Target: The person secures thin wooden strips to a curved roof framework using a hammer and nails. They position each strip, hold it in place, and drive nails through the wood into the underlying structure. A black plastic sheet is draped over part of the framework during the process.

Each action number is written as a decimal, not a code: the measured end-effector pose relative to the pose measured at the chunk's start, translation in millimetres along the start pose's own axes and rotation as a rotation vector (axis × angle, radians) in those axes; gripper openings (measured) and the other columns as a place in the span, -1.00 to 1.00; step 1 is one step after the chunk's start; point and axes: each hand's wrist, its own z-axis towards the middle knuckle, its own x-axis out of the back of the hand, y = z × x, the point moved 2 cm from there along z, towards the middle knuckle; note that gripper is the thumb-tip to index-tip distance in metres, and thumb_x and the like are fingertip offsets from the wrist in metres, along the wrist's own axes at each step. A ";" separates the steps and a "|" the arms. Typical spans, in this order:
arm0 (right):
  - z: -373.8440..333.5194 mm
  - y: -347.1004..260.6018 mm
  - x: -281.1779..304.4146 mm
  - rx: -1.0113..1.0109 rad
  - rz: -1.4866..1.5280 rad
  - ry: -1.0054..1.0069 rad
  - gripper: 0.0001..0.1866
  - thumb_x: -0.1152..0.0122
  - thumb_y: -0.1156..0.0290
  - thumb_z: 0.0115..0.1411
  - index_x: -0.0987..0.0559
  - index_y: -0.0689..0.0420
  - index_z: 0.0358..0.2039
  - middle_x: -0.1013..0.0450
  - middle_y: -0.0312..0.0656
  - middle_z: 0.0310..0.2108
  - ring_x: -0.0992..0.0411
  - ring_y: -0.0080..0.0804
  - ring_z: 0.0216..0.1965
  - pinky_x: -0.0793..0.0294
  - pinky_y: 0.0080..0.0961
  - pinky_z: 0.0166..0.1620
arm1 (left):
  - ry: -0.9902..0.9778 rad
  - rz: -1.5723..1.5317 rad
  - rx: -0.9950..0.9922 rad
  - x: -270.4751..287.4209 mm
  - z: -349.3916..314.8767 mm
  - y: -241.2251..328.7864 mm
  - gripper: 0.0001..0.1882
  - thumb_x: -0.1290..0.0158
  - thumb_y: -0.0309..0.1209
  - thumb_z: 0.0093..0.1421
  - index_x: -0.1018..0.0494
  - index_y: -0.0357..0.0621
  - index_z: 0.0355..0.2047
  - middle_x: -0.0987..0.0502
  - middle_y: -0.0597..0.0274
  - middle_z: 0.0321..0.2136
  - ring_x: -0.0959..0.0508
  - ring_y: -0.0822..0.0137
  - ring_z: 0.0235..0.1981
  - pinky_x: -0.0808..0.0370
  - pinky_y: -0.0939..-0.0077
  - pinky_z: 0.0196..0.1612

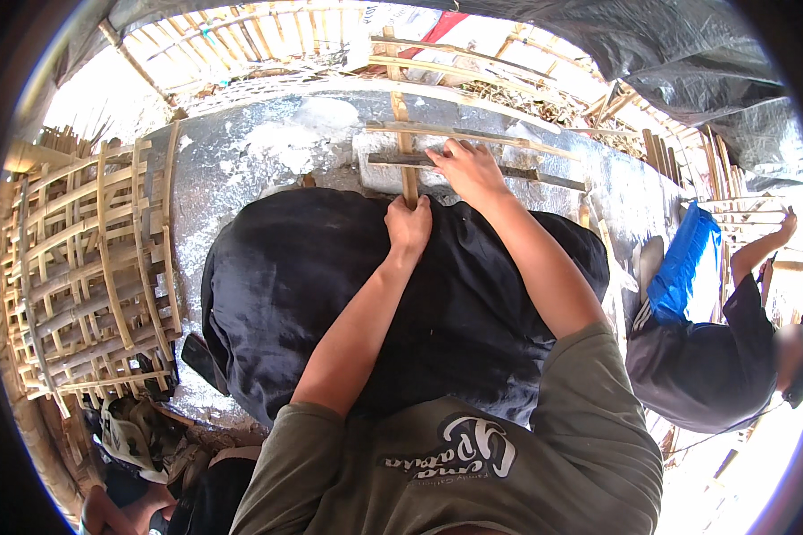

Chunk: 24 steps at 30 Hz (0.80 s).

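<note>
My left hand (409, 225) is closed round the near end of an upright bamboo strip (400, 107), just past my knees. A little farther and to the right, my right hand (471, 171) pinches a dark bamboo slat (553, 179) near its left end, where it crosses the strip. Beyond it, a paler slat (500, 138) lies across the same strip, roughly parallel. Farther still, more slats (464, 69) cross near the strip's far end. My fingers hide part of the dark slat.
Dark cloth (303, 276) covers my spread legs. To the left stands a woven bamboo lattice (103, 259). A worn grey concrete floor (210, 169) lies ahead. At right, another person in dark clothes (705, 366) sits beside a blue plastic sheet (687, 263). Someone's limb (120, 513) shows at lower left.
</note>
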 end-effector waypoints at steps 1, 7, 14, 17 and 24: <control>0.7 -0.8 0.9 -0.010 0.018 -0.005 -0.61 -0.19 0.18 0.32 -0.60 -0.17 0.15 -0.48 -0.31 -0.11 -0.52 -0.35 -0.04 -0.51 -0.33 -0.05 | 0.017 0.014 -0.041 -0.9 3.0 -4.0 -0.68 -0.14 -0.25 0.24 -0.48 -0.32 -0.45 -0.51 0.18 -0.67 -0.52 0.30 -0.71 -0.46 0.32 -0.64; 0.3 0.8 -2.2 -0.016 0.052 0.016 -0.60 -0.22 0.19 0.29 -0.61 -0.14 0.14 -0.48 -0.30 -0.10 -0.45 -0.33 0.04 -0.54 -0.33 0.00 | -0.033 -0.012 0.073 1.8 -3.2 4.9 -0.62 -0.15 -0.26 0.18 -0.57 -0.46 -0.24 -0.66 -0.29 -0.33 -0.67 -0.19 -0.17 -0.54 0.11 -0.06; 2.5 2.2 -4.8 -0.049 0.140 -0.016 -0.63 -0.16 0.22 0.32 -0.62 -0.11 0.12 -0.47 -0.27 -0.08 -0.42 -0.29 0.09 -0.52 -0.25 0.06 | -0.033 -0.054 0.071 6.3 -10.0 13.9 -0.64 -0.14 -0.29 0.21 -0.53 -0.45 -0.25 -0.65 -0.18 -0.40 -0.70 -0.02 -0.35 -0.57 0.17 -0.22; 2.9 1.4 -4.3 -0.083 0.207 -0.063 -0.64 -0.13 0.22 0.34 -0.62 -0.11 0.12 -0.45 -0.25 -0.06 -0.41 -0.27 0.11 -0.51 -0.22 0.09 | -0.071 -0.088 0.113 12.0 -17.1 24.1 -0.66 -0.14 -0.30 0.22 -0.49 -0.43 -0.22 -0.62 -0.13 -0.46 -0.68 0.07 -0.49 -0.57 0.20 -0.38; 6.3 1.4 -9.6 -0.070 0.213 -0.051 -0.64 -0.14 0.23 0.34 -0.62 -0.10 0.11 -0.43 -0.20 -0.05 -0.41 -0.21 0.12 -0.55 -0.17 0.08 | 0.076 -0.002 -0.169 16.7 -18.8 20.4 -0.47 -0.18 -0.43 0.21 -0.23 -0.48 0.06 -0.55 -0.21 -0.30 -0.64 -0.04 -0.33 -0.56 0.11 -0.23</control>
